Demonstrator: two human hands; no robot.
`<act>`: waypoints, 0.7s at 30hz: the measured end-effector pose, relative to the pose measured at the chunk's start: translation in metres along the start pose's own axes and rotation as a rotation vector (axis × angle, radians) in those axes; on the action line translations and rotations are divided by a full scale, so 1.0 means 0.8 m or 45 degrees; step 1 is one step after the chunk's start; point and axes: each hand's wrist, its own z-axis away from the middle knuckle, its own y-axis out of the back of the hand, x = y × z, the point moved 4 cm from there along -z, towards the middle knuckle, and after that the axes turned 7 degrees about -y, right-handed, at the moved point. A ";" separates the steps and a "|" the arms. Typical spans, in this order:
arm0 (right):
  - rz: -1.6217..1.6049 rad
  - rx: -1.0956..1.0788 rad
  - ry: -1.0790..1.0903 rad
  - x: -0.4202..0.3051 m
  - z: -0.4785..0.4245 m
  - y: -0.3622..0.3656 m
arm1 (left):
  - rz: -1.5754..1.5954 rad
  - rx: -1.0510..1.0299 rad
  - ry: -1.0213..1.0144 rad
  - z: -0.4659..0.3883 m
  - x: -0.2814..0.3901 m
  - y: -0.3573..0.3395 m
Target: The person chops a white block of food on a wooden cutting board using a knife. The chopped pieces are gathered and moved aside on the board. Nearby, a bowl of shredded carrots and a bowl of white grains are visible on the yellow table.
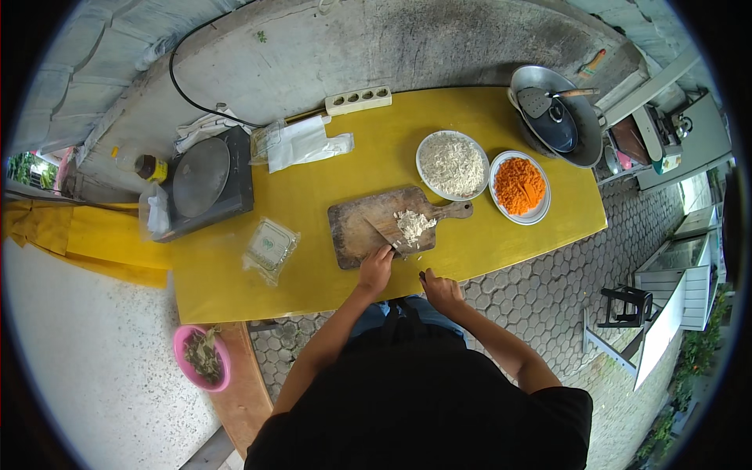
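Note:
A knife blade (380, 231) lies slantwise over a worn wooden cutting board (352, 235), its tip towards the upper left. My left hand (375, 273) is at the board's near edge, fingers curled against the blade's near end; its grip is partly hidden. Just off the board, my right hand (445, 291) is closed around a small dark handle (422, 275). That handle lines up with the blade, but how they join is unclear. Chopped whitish pieces (415, 225) are heaped on the board's right half, with a few crumbs near its edge.
Beyond the board stand a bowl of whitish shreds (452, 163) and a plate of orange bits (519, 187). A large metal wok (578, 132) is at the far right. Left are a wrapped pack (270, 245) and a stove (238, 176). A power strip (358, 100) lies behind.

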 end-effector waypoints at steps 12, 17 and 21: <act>-0.015 0.078 -0.065 0.011 0.002 -0.031 | -0.004 0.008 0.011 -0.003 0.005 0.010; -0.031 0.165 -0.128 0.020 -0.001 -0.025 | 0.035 0.052 0.005 -0.007 0.009 0.016; -0.067 0.106 -0.109 0.015 -0.007 -0.009 | 0.081 0.047 0.056 -0.006 0.007 0.016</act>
